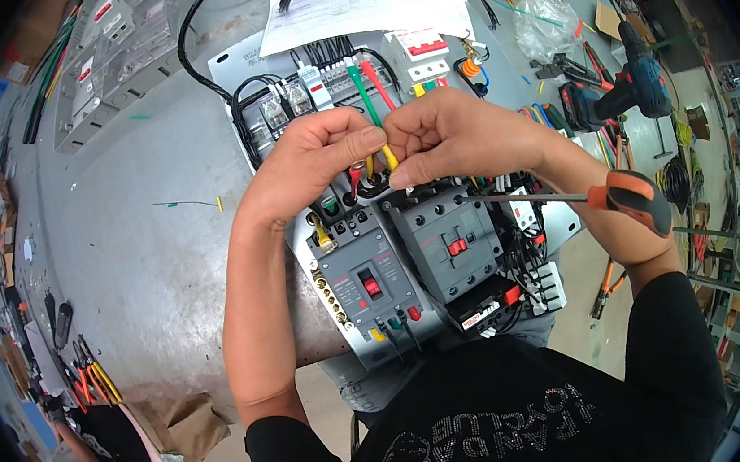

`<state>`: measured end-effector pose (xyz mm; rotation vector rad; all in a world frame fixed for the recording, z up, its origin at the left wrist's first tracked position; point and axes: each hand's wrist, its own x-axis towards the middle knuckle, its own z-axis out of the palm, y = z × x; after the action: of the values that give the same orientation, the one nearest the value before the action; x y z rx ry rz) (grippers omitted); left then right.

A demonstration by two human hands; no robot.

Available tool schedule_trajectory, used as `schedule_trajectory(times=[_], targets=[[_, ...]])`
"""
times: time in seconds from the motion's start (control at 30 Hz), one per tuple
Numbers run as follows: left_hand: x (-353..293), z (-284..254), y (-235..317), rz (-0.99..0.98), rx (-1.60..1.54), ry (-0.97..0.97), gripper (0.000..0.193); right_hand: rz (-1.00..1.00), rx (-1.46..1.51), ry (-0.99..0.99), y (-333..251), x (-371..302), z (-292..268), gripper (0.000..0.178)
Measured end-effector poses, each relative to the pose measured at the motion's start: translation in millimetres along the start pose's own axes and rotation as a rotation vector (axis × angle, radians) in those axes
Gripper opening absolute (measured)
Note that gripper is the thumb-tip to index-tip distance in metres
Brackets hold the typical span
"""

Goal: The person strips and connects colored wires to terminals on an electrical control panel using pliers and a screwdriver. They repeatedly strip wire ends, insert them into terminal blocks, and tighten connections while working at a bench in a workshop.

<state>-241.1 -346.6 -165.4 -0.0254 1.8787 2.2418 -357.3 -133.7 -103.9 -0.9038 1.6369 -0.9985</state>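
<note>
My left hand point(323, 157) and my right hand point(461, 137) meet above a panel of electrical parts, fingers closed. Between them runs a wire with a yellow sleeve point(390, 156); my right thumb and fingers pinch it. My left thumb and forefinger press together beside a green-sleeved wire point(362, 90); their exact hold is partly hidden. Below my hands sit a grey circuit breaker point(365, 272) with a red switch and a grey contactor point(449, 248). A screwdriver point(637, 201) with an orange and black handle has its tip at the contactor's upper edge, its handle overlapping my right forearm.
Paper sheets point(364, 2) lie over the panel's far end. A cordless drill point(629, 82) and a plastic bag point(544, 28) are at the right. Clear-covered boxes point(113, 64) stand far left, pliers point(97, 377) near left. Another person's arm point(75, 441) shows lower left.
</note>
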Motion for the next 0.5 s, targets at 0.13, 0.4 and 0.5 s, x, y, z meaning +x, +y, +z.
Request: schedule_trajectory(times=[0.13,0.4,0.5], targets=[[2.7,-2.5,-3.4,-0.019,0.03,-0.008,0.023,0.019,0.026,0.013,-1.3,0.2,4.6,0.021],[-18.6,-1.7,6.8,-0.028,-0.028,0.043,0.02,0.169,0.113,-0.042,-20.9,3.1,-7.7,0.024],[-21.6,-0.5,3.0,0.032,0.166,0.03,0.018,0.134,0.086,0.076,-28.3,6.0,-10.8,0.027]])
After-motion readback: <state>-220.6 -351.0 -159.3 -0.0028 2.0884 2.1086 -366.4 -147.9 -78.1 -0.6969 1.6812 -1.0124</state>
